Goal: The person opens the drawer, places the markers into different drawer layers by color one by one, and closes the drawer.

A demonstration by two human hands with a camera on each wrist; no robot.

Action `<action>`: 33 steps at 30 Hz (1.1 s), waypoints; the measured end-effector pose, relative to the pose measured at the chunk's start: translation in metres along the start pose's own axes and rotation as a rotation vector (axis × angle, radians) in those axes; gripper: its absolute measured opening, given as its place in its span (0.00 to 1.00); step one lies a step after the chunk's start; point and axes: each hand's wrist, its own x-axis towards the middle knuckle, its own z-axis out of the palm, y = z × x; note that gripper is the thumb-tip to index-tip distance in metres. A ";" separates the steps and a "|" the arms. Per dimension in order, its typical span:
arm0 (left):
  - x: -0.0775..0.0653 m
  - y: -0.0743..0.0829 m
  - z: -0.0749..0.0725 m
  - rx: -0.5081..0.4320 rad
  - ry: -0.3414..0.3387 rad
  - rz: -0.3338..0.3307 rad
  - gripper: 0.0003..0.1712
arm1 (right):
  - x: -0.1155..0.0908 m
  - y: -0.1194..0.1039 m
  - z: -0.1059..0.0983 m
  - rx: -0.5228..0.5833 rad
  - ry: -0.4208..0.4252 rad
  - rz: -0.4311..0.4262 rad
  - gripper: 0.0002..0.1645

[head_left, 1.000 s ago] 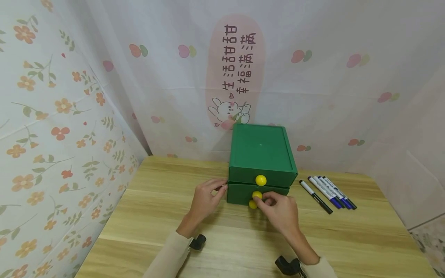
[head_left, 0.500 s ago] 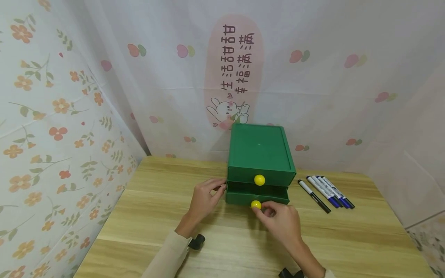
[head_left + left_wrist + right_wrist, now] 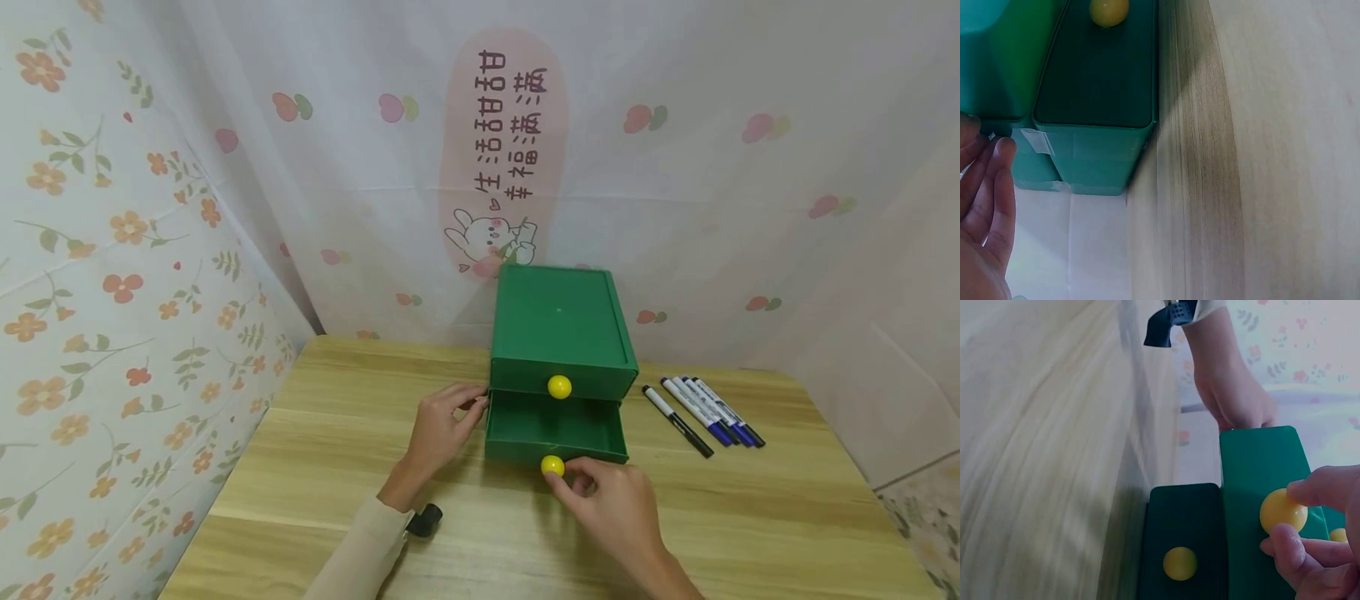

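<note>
A green drawer cabinet (image 3: pixel 558 321) with round yellow knobs stands on the table. Its middle drawer (image 3: pixel 517 450) is pulled out, and its inside shows bare green plastic. My right hand (image 3: pixel 611 500) pinches this drawer's yellow knob (image 3: pixel 1283 511) between thumb and fingers. My left hand (image 3: pixel 442 429) rests its fingertips against the cabinet's left side, beside the drawer opening; its fingers (image 3: pixel 1002 206) look fairly straight in the left wrist view. The bottom drawer (image 3: pixel 1097 75), with its own knob (image 3: pixel 1180 563), is closed. From the head view the pulled-out drawer hides it.
Several whiteboard markers (image 3: pixel 708 412) lie on the wooden table (image 3: pixel 360 467) to the right of the cabinet, one (image 3: pixel 677 421) slightly apart. A printed white curtain (image 3: pixel 360 192) hangs behind, and a floral one (image 3: pixel 112 333) at the left.
The middle drawer has slid out toward the person, its knob still pinched by the right hand, exposing its inside. The left hand has stayed at the cabinet's left side.
</note>
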 end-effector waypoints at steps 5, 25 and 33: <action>0.000 -0.001 0.000 0.001 0.005 0.011 0.09 | -0.010 -0.004 -0.002 -0.019 -0.008 -0.004 0.13; -0.001 -0.003 0.001 0.010 0.012 0.032 0.10 | -0.019 -0.010 -0.002 -0.126 -0.097 0.054 0.20; 0.000 -0.002 0.000 0.012 0.014 0.026 0.09 | -0.025 -0.012 -0.006 -0.126 -0.079 0.022 0.17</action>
